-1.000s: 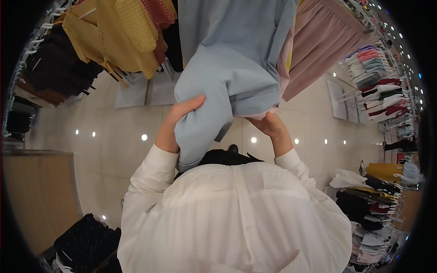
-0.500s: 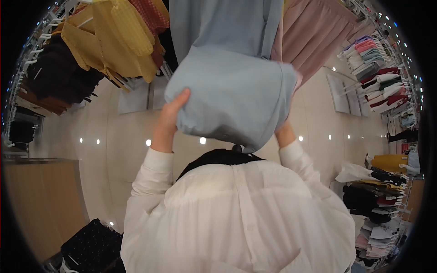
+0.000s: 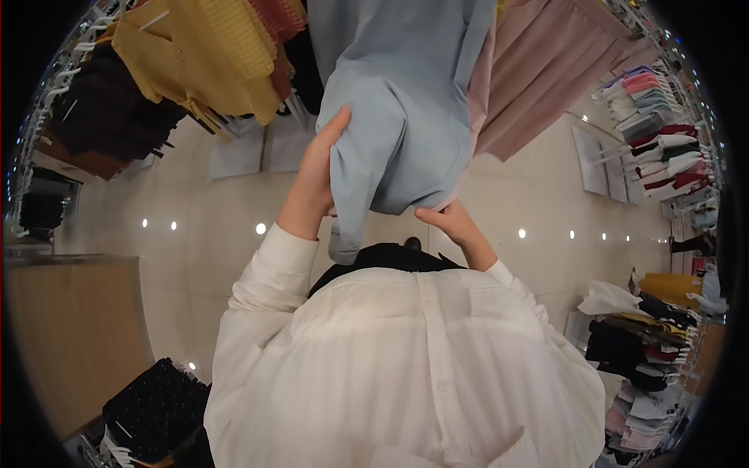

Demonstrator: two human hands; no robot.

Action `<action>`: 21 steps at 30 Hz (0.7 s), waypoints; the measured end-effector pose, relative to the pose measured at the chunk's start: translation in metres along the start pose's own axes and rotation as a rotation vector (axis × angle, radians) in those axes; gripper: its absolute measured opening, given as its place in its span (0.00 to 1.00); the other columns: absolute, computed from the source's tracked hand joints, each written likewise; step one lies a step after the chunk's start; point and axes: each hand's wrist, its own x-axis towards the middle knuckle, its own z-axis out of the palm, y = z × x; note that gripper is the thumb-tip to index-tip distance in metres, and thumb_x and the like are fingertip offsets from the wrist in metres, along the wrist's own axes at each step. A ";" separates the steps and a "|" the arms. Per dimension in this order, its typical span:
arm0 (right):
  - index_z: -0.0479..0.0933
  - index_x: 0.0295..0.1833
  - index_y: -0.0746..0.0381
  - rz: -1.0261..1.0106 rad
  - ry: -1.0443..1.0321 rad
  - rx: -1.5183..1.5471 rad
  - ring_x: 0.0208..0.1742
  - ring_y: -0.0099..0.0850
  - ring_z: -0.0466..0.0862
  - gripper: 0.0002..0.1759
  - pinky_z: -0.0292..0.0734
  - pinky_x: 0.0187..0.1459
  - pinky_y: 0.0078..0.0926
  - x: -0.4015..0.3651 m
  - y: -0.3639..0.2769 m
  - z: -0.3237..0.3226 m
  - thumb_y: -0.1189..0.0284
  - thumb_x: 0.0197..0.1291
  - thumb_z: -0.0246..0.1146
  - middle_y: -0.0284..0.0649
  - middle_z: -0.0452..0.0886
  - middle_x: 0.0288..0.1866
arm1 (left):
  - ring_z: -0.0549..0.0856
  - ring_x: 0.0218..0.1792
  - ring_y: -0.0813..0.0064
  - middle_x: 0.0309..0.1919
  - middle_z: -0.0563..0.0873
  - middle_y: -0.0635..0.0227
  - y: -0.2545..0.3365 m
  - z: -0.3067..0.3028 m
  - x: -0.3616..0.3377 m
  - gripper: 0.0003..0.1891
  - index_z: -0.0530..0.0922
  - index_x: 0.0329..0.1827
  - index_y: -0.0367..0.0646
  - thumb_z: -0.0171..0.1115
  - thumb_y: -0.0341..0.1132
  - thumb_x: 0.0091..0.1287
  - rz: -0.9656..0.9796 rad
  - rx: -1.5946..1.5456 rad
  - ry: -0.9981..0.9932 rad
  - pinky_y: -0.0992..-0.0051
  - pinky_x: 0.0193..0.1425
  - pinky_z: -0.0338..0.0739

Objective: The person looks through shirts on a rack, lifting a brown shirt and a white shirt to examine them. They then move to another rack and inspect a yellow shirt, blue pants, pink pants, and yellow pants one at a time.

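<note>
A light blue garment (image 3: 390,125) hangs down in front of me, its lower part lifted toward me and bunched into deep folds. At its left edge, my left hand (image 3: 318,168) grips the cloth, thumb on top and fingers hidden underneath. A narrow flap of the blue cloth droops beside that wrist. My right hand (image 3: 455,225) is closed on the lower right edge, its thumb over the hem and the fingers mostly out of sight. Pleated pink fabric (image 3: 538,70) hangs directly right of the blue garment, and a thin pink edge shows near my right thumb.
Yellow clothes (image 3: 199,58) and dark clothes (image 3: 113,109) hang on the left. Racks of folded-over garments (image 3: 667,164) line the right side. A wooden counter (image 3: 86,335) stands at lower left, with a dark speckled garment (image 3: 156,409) beside it. Glossy tiled floor (image 3: 211,257) lies below.
The blue cloth, spread wide and raised before, is now lower, narrower and more folded. My right hand has come inward to the hem, its thumb now visible. My left hand has shifted slightly right and up.
</note>
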 end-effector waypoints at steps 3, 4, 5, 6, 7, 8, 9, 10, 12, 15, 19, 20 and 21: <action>0.62 0.60 0.69 0.084 -0.073 -0.159 0.55 0.32 0.71 0.31 0.64 0.57 0.29 0.007 -0.014 -0.015 0.70 0.52 0.62 0.43 0.70 0.56 | 0.76 0.51 0.68 0.53 0.74 0.60 0.017 -0.001 0.006 0.31 0.63 0.60 0.34 0.53 0.51 0.62 0.124 0.129 0.015 0.72 0.55 0.69; 0.64 0.58 0.68 0.145 -0.083 -0.063 0.53 0.31 0.73 0.26 0.67 0.54 0.27 0.007 -0.024 -0.025 0.71 0.55 0.59 0.42 0.72 0.53 | 0.76 0.51 0.68 0.53 0.74 0.60 0.029 -0.011 0.008 0.31 0.63 0.60 0.34 0.53 0.51 0.62 0.128 0.130 0.026 0.72 0.55 0.69; 0.67 0.56 0.68 0.207 -0.090 0.032 0.50 0.30 0.75 0.21 0.70 0.51 0.26 0.006 -0.037 -0.031 0.71 0.58 0.56 0.42 0.74 0.51 | 0.75 0.52 0.66 0.54 0.73 0.59 0.047 -0.026 0.010 0.33 0.63 0.60 0.34 0.50 0.54 0.62 0.108 0.012 -0.126 0.71 0.56 0.69; 0.67 0.56 0.67 0.004 -0.016 0.234 0.50 0.29 0.75 0.20 0.71 0.50 0.24 0.006 -0.058 -0.023 0.71 0.59 0.54 0.42 0.74 0.52 | 0.74 0.53 0.65 0.55 0.72 0.58 0.058 -0.037 0.014 0.35 0.62 0.60 0.34 0.47 0.58 0.62 0.084 -0.110 -0.281 0.69 0.57 0.68; 0.67 0.57 0.66 -0.199 0.064 0.433 0.50 0.28 0.76 0.19 0.72 0.49 0.22 0.004 -0.076 -0.014 0.71 0.60 0.52 0.42 0.74 0.52 | 0.74 0.53 0.65 0.55 0.72 0.58 0.058 -0.045 0.023 0.35 0.62 0.60 0.34 0.47 0.58 0.62 0.081 -0.115 -0.277 0.69 0.57 0.68; 0.67 0.57 0.66 -0.193 0.069 0.430 0.50 0.28 0.76 0.19 0.72 0.49 0.22 0.006 -0.086 -0.013 0.71 0.60 0.52 0.42 0.74 0.52 | 0.72 0.56 0.64 0.57 0.70 0.57 0.054 -0.055 0.033 0.36 0.62 0.61 0.35 0.45 0.60 0.62 0.170 -0.114 -0.218 0.68 0.58 0.67; 0.66 0.58 0.66 -0.197 -0.006 0.639 0.51 0.28 0.75 0.20 0.72 0.50 0.21 0.013 -0.095 -0.015 0.70 0.61 0.51 0.42 0.73 0.53 | 0.70 0.58 0.63 0.59 0.68 0.56 0.051 -0.058 0.038 0.38 0.61 0.62 0.36 0.43 0.62 0.62 0.260 -0.111 -0.163 0.67 0.59 0.66; 0.65 0.59 0.66 -0.207 -0.087 0.844 0.52 0.28 0.75 0.21 0.71 0.51 0.20 0.019 -0.101 -0.016 0.68 0.62 0.50 0.41 0.72 0.55 | 0.66 0.61 0.62 0.62 0.64 0.56 0.026 -0.028 0.029 0.38 0.61 0.62 0.37 0.41 0.63 0.62 0.331 0.074 0.217 0.67 0.60 0.65; 0.66 0.58 0.66 -0.269 0.150 0.597 0.49 0.27 0.77 0.20 0.73 0.49 0.20 0.026 -0.105 -0.008 0.68 0.62 0.50 0.41 0.74 0.52 | 0.67 0.60 0.62 0.62 0.64 0.57 0.013 -0.033 0.012 0.38 0.61 0.63 0.37 0.42 0.63 0.61 0.319 0.007 0.107 0.68 0.60 0.65; 0.67 0.57 0.65 -0.322 0.412 0.232 0.46 0.27 0.79 0.20 0.74 0.48 0.19 0.028 -0.096 -0.015 0.65 0.63 0.49 0.40 0.76 0.50 | 0.68 0.59 0.64 0.61 0.66 0.58 -0.026 -0.066 -0.009 0.39 0.60 0.63 0.38 0.44 0.63 0.60 0.239 -0.208 -0.160 0.71 0.61 0.64; 0.65 0.59 0.63 -0.166 -0.231 1.139 0.52 0.29 0.75 0.28 0.72 0.51 0.23 0.049 -0.061 -0.060 0.53 0.62 0.49 0.41 0.73 0.55 | 0.70 0.56 0.66 0.58 0.69 0.60 -0.033 -0.073 -0.034 0.37 0.61 0.62 0.37 0.49 0.59 0.59 0.121 -0.406 -0.381 0.73 0.59 0.66; 0.65 0.59 0.63 -0.164 -0.241 1.144 0.52 0.29 0.75 0.28 0.72 0.51 0.23 0.051 -0.059 -0.060 0.53 0.62 0.49 0.41 0.73 0.55 | 0.71 0.55 0.66 0.56 0.71 0.61 -0.026 -0.068 -0.040 0.34 0.63 0.60 0.37 0.53 0.56 0.59 0.033 -0.448 -0.440 0.73 0.57 0.67; 0.59 0.63 0.60 -0.195 -0.205 1.104 0.57 0.32 0.71 0.33 0.68 0.56 0.26 0.047 -0.065 -0.053 0.48 0.60 0.47 0.42 0.66 0.60 | 0.71 0.55 0.66 0.56 0.71 0.61 -0.023 -0.061 -0.049 0.34 0.63 0.60 0.37 0.53 0.56 0.59 0.040 -0.443 -0.434 0.73 0.57 0.67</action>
